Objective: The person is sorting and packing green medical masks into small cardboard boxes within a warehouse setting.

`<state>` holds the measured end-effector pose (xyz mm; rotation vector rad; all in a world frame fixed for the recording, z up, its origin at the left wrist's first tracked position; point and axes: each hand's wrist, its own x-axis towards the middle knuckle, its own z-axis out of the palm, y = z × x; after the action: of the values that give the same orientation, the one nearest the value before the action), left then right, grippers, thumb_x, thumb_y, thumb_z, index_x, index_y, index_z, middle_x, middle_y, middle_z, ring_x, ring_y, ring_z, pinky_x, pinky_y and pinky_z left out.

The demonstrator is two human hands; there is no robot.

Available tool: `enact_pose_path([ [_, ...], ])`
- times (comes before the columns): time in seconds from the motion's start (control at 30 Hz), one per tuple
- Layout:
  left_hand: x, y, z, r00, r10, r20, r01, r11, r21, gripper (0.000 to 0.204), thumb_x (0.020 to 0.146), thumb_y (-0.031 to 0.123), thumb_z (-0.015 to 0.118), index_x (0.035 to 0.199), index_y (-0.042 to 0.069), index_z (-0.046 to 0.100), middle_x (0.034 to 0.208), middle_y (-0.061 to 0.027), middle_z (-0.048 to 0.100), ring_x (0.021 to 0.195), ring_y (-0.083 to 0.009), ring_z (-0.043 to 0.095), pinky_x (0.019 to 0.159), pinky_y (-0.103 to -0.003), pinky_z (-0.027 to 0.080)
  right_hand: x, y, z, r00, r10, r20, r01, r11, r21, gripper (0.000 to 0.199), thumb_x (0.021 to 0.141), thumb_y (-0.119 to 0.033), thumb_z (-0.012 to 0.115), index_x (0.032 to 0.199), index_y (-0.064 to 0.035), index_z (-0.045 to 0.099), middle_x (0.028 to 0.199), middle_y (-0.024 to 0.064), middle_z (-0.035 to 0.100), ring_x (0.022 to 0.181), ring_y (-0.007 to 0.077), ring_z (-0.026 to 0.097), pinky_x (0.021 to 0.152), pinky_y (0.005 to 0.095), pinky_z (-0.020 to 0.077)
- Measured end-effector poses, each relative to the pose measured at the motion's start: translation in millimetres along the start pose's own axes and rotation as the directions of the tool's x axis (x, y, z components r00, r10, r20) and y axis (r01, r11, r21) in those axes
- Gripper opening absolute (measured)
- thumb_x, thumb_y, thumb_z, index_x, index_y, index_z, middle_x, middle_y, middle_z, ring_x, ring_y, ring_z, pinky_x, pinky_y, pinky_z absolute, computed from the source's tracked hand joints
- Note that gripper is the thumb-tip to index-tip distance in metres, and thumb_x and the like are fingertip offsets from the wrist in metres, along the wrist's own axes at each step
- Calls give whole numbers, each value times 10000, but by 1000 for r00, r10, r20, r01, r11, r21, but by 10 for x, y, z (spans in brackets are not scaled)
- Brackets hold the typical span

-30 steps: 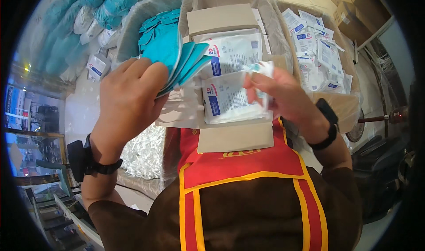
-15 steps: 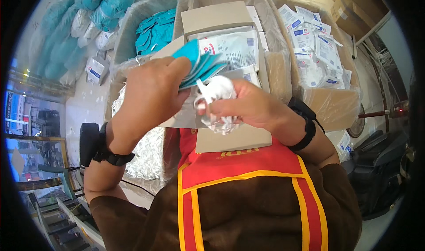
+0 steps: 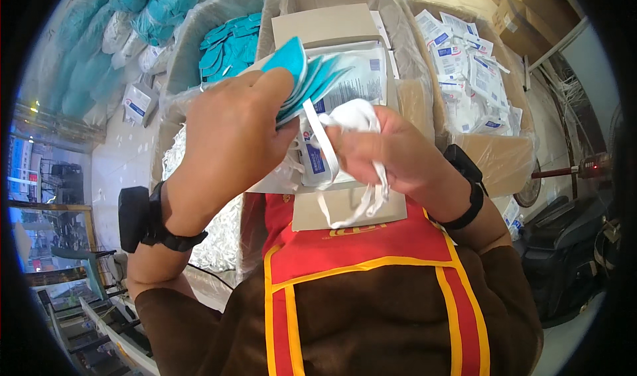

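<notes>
My left hand [image 3: 242, 121] is closed round a fanned stack of teal, white-edged pieces that look like folded face masks [image 3: 306, 77]. Just to the right, my right hand [image 3: 391, 147] grips a bundle of white elastic straps [image 3: 355, 114]. Loops of the straps hang below its fingers, and one strap stretches up toward the teal stack. Both hands are over an open cardboard carton [image 3: 325, 28]. Inside it lie white printed packets [image 3: 355, 71], partly hidden by the hands and the stack.
Left of the carton stands a plastic-lined box [image 3: 189, 61] of teal pieces; nearer is a heap of white straps [image 3: 222, 237]. A box [image 3: 494, 154] of white packets stands at the right. Teal-filled bags [image 3: 169, 14] pile up at the far left, and brown cartons [image 3: 524, 28] at the far right.
My right hand has moved slightly right, away from the teal stack. The strap bundle has loosened, with longer loops hanging down. The teal stack has tilted more upright in my left hand.
</notes>
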<state>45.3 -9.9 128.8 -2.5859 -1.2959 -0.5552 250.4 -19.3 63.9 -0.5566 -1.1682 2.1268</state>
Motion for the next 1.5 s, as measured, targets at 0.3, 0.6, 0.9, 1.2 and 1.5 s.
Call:
enact_pose_path([
  [0.3, 42, 35, -76, 997, 68, -46, -65, 997, 49, 325, 635, 86, 743, 783, 64, 454, 716, -120, 525, 693, -350, 566, 569, -422, 441, 152, 271, -155, 997, -32, -73, 36, 998, 52, 403, 861, -424, 700, 1008, -68, 582, 695, -19, 544, 486, -3, 385, 409, 154, 251],
  [0.6, 75, -63, 42, 995, 92, -26, -91, 995, 43, 305, 656, 109, 736, 787, 58, 466, 732, -120, 537, 708, -347, 576, 579, -425, 443, 141, 252, -43, 995, 37, 95, -44, 996, 81, 382, 796, -246, 790, 1088, -66, 621, 866, -12, 622, 616, 7, 500, 478, 146, 346],
  [0.9, 51, -42, 26, 997, 75, 12, -76, 995, 67, 281, 677, 107, 726, 774, 59, 467, 735, -117, 547, 711, -340, 585, 589, -427, 456, 36, 256, -308, 977, -57, -204, 100, 973, 206, 351, 845, -144, 681, 1160, -37, 568, 818, -24, 584, 559, -8, 457, 447, 140, 318],
  [1.2, 73, -64, 124, 997, 74, 37, -75, 997, 31, 308, 673, 161, 754, 803, 59, 493, 733, -124, 565, 720, -349, 593, 603, -437, 464, -4, 223, -52, 984, 29, 175, -56, 987, 152, 313, 840, -242, 748, 1040, -20, 655, 734, -23, 578, 574, 3, 446, 481, 162, 319],
  [1.5, -40, 100, 99, 980, 26, 199, 4, 989, -145, 254, 702, 165, 743, 833, 69, 548, 731, -140, 593, 700, -351, 615, 590, -437, 464, 17, -110, -211, 710, -651, 270, 313, -53, -948, 195, 879, -237, 666, 952, -60, 704, 722, 89, 656, 588, 140, 620, 528, 303, 482],
])
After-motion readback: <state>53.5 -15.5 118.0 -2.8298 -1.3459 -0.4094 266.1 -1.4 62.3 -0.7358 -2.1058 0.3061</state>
